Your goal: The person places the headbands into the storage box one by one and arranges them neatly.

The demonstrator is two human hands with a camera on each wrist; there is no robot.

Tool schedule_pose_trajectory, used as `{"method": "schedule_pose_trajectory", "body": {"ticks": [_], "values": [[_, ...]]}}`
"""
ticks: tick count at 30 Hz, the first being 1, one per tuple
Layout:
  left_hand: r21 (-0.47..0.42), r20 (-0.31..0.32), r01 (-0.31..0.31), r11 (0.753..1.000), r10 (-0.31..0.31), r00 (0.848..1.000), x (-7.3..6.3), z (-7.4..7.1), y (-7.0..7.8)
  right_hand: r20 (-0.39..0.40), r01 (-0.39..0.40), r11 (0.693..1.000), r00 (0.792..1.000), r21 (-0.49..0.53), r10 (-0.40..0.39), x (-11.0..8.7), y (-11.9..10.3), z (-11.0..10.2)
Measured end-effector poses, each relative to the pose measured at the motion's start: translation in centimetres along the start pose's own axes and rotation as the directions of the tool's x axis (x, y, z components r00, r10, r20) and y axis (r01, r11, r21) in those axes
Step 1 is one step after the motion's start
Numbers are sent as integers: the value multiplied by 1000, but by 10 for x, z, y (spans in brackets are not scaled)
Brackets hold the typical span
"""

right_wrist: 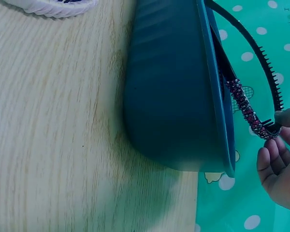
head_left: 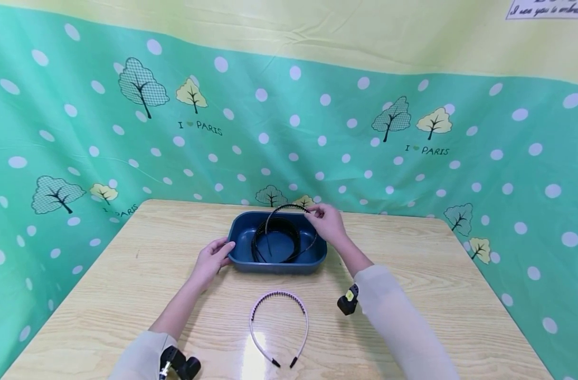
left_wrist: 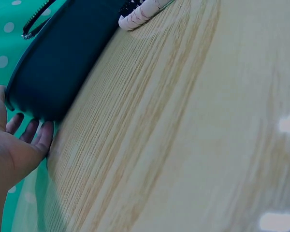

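A dark blue plastic basin (head_left: 272, 268) stands near the back of the table. My left hand (head_left: 212, 262) grips its left end, thumb over the rim and fingers against the outside. My right hand (head_left: 328, 226) pinches a black toothed headband (head_left: 289, 206) above the basin's right side; the lower part of the band dips inside. The right wrist view shows glittery beads (right_wrist: 246, 108) along this headband. More black hoops, which look like headbands (head_left: 295, 237), lie in the basin; their number cannot be made out. A pale pink headband (head_left: 308, 322) lies on the table in front.
The wood-grain table (head_left: 412, 295) reaches to a green dotted curtain (head_left: 293, 121) behind it. A small black camera (head_left: 348, 301) is at my right wrist and another camera (head_left: 179, 364) at my left.
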State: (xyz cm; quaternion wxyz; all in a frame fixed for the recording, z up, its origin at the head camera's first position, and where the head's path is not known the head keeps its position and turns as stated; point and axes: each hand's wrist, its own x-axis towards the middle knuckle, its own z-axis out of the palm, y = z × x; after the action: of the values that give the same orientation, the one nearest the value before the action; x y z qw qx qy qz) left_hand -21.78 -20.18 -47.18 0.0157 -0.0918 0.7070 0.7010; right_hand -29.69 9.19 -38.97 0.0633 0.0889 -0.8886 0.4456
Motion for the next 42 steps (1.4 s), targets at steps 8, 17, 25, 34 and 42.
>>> {"method": "schedule_pose_trajectory", "body": {"ticks": [8, 17, 25, 34, 42], "values": [[0, 8, 1, 1000, -1, 1000, -6, 0, 7, 12, 11, 1000, 1000, -4, -11, 0, -2, 2], [-1, -11, -6, 1000, 6, 1000, 0, 0, 0, 23, 14, 1000, 1000, 5, -14, -1, -6, 5], [-3, -9, -8, 1000, 8, 1000, 1, 0, 0, 31, 11, 1000, 999, -7, -11, 0, -4, 10], [-5, -8, 9, 1000, -9, 1000, 0, -1, 0, 41, 0, 1000, 999, 2, 0, 3, 0, 16], [-6, -7, 9, 1000, -9, 1000, 0, -1, 1, 43, -3, 1000, 999, 9, 3, 2, -1, 19]]}}
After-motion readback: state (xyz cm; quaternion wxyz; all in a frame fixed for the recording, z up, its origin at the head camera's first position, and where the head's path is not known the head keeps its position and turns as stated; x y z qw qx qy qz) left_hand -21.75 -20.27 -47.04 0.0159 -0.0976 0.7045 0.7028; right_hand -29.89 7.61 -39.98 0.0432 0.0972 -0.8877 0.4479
